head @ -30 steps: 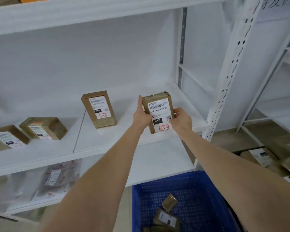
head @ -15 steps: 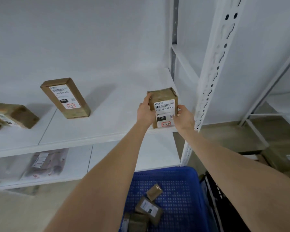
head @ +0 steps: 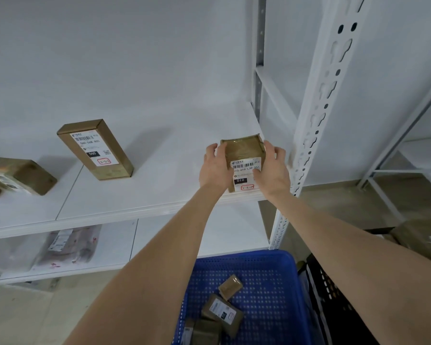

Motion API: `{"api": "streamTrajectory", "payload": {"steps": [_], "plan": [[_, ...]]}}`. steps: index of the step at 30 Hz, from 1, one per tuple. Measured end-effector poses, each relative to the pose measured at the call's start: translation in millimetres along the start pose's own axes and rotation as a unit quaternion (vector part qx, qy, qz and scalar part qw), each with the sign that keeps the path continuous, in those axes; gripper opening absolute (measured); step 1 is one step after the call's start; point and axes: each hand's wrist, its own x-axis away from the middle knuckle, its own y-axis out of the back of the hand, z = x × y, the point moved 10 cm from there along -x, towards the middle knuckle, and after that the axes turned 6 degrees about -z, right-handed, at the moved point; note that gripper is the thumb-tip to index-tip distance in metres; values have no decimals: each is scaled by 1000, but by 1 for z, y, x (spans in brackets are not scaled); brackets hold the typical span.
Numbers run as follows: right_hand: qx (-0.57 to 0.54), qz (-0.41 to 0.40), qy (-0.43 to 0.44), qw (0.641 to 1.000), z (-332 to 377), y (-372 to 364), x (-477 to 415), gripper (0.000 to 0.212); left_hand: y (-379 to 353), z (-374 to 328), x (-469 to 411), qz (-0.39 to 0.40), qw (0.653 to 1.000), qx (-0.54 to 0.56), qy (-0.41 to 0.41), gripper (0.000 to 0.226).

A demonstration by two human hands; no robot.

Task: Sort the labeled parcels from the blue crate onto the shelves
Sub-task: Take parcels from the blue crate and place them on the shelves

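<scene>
Parcel 010 (head: 243,155) is stood upright at the front right corner of the middle shelf (head: 159,195), long axis vertical, label turned toward the camera. It is enclosed directly between the fingers of both hands, and neither hand is clearly nearer. The left hand (head: 215,168) is curled against its left side. The right hand (head: 274,170) is wrapped round the right edge, fingers (head: 275,151) loosely spread and thumb pressed on the label. Release, then a reach back to the blue crate (head: 271,270) below the wrists, is judged next.
</scene>
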Motion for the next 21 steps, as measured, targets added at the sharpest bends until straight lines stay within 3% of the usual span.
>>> {"api": "streamTrajectory", "payload": {"steps": [5,8,21], "plan": [[114,25,129,985,36,4,-6,58,2,-29,-2,-2,984,-129,-126,66],[141,58,129,980,35,-7,-7,60,-10,-28,-3,24,974,-177,-139,73],[125,46,115,984,38,-25,-43,62,-18,-20,-46,16,973,-177,-150,79]]}}
